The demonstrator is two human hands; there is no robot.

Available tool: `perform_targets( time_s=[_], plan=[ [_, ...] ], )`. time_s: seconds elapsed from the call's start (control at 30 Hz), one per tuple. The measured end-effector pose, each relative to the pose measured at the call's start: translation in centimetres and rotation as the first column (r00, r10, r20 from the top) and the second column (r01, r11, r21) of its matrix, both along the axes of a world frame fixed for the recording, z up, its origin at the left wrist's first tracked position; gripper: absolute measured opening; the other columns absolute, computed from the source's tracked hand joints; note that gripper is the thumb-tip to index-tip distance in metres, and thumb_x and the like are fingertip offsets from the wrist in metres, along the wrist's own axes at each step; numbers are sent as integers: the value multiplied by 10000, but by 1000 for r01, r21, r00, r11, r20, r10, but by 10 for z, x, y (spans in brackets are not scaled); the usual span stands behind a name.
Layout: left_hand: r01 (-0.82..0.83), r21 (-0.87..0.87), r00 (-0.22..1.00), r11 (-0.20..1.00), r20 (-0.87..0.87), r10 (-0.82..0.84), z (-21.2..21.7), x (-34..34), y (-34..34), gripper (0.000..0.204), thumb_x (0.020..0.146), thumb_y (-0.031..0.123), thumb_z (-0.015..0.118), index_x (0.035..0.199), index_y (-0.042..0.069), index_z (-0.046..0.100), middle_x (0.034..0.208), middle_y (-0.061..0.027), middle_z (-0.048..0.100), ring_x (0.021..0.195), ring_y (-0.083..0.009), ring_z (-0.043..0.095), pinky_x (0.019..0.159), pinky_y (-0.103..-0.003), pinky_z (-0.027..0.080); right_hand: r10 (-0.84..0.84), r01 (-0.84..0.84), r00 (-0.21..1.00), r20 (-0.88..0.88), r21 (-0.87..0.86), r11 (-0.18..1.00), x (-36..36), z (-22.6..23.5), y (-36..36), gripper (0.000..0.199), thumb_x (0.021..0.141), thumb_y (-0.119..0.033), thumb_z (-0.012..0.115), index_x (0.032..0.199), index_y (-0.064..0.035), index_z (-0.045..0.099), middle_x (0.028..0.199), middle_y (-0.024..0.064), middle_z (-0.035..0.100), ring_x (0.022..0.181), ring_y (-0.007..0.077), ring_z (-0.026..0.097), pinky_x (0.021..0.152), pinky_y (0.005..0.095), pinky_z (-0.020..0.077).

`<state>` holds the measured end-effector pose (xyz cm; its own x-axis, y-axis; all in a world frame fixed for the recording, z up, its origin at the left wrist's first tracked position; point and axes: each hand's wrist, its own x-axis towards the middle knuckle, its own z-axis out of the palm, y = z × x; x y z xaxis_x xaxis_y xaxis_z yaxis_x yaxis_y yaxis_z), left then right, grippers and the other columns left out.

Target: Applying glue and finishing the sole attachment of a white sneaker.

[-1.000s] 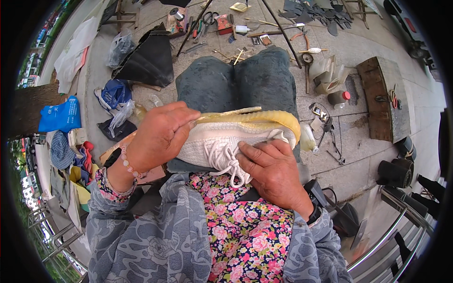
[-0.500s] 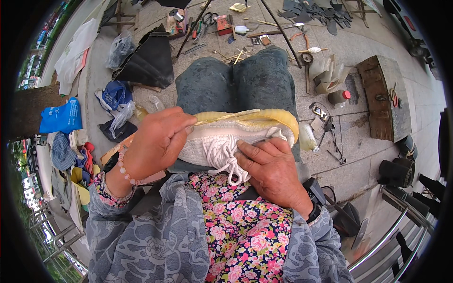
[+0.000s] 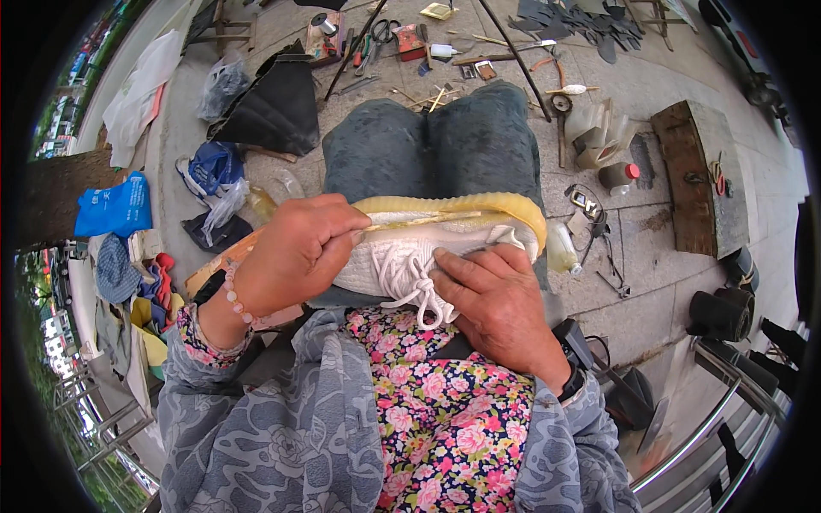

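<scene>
A white knit sneaker (image 3: pixel 402 256) with white laces and a yellowed translucent sole (image 3: pixel 453 205) lies on its side across my lap, sole edge up. My left hand (image 3: pixel 295 252) is closed on a thin pale stick (image 3: pixel 423 221) that lies along the gap between sole and upper. My right hand (image 3: pixel 496 299) presses flat on the shoe's upper by the laces and holds it steady. My knees in dark trousers (image 3: pixel 436 145) are beyond the shoe.
Tools lie scattered on the paved ground ahead: scissors (image 3: pixel 385 30), small bottles, black rubber cut-outs (image 3: pixel 581 21). A wooden block (image 3: pixel 697 184) is at the right, a black cloth (image 3: pixel 274 107) and blue bags (image 3: pixel 115 205) at the left. A metal railing (image 3: pixel 727 427) runs at lower right.
My left hand has shifted slightly along the sole seam with the stick. The right hand and the shoe have stayed almost in place.
</scene>
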<state>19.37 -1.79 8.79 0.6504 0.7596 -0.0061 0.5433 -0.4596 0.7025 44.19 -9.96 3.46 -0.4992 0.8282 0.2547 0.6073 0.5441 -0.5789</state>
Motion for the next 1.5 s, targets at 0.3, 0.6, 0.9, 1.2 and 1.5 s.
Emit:
perform_targets(
  time_s=[0.3,0.6,0.9,1.2,1.5],
  plan=[
    [-4,197,995,980,-94,23,-3,24,-10,187,746,-52,606,928,-21,637,761,-132,562,660,-304,584,563,-354,443,-11,10,1000,-23,-50,999,-1,-2,0,425,606,-95,710,1029,-76,667,1169,53,631,950,206,585,868,359,398],
    [96,396,925,913,-374,65,12,6,-26,201,743,29,631,943,13,627,753,-87,506,662,-270,573,562,-385,445,-18,18,998,-53,-2,1000,-1,-5,7,306,665,-111,650,968,-75,673,1091,51,647,914,202,575,852,357,392],
    [126,416,965,900,-260,-14,-3,29,-2,243,691,-23,630,931,14,636,736,-111,523,641,-307,569,548,-387,443,-13,12,999,-48,-31,999,-3,-3,9,343,651,-101,711,992,-89,681,1096,43,661,914,214,596,863,368,400],
    [173,309,940,935,-336,-63,17,-3,18,236,724,-32,618,958,-1,623,741,-120,521,649,-315,547,561,-365,436,-60,58,997,-40,-46,997,5,-8,6,369,643,-102,710,1009,-74,668,1103,50,654,932,217,587,854,367,398],
    [-300,-694,718,654,287,634,-37,-52,-4,220,956,117,512,1130,5,586,690,-39,532,485,-81,426,442,-221,357,-652,496,381,-655,-451,742,106,-59,-21,289,783,-11,692,1067,13,643,1084,137,651,961,210,627,853,313,493]
  ],
)
